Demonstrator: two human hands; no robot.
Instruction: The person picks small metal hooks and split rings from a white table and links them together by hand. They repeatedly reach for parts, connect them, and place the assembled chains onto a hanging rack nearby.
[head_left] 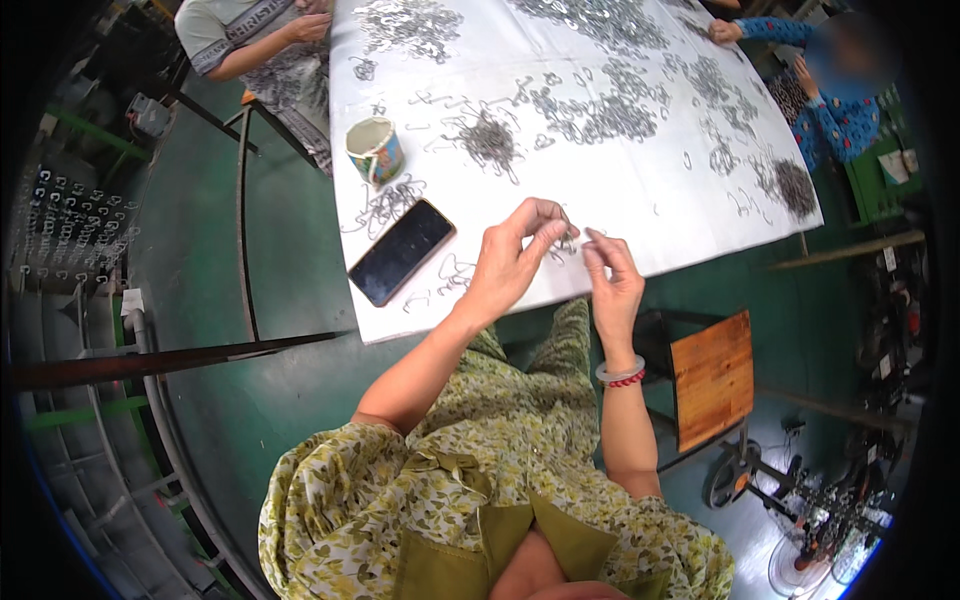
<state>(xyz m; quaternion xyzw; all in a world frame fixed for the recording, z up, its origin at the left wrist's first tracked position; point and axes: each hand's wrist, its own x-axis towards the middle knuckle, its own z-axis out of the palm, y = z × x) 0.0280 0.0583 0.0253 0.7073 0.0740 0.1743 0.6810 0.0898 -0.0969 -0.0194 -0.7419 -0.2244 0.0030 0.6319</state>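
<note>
Hands meet over the near edge of the white-covered counter (640, 200). The left hand (512, 262) comes up from the bare forearm with the wrist bent, thumb and forefinger pinched together at the top, grasping a small bent silver wire clip (567, 238). The clip sits right between the two hands, just above the counter's near edge. The right hand (612, 282) rises nearly straight from a wrist wearing a pale bangle and red bead bracelet (622, 374); its fingers (598, 243) are drawn together toward the same clip, touching it or very nearly, though whether they actually grip it I cannot tell, the piece is so small.

Just left of the left hand lies a black rectangular smartphone (402, 251), flat and angled, resting on the sheet among loose wire clips (385, 205). Beyond it stands a patterned ceramic mug (376, 150), upright. A dense grey heap of wire clips (490, 138) sits further in, and more scattered clips (600, 110) spread across the middle of the counter.

At the far left another person's arm (262, 48) rests by the counter's corner. At the far right a person in a blue patterned sleeve (835, 120) reaches onto the sheet. A wooden-topped stool (712, 375) stands on the green floor to the right.
</note>
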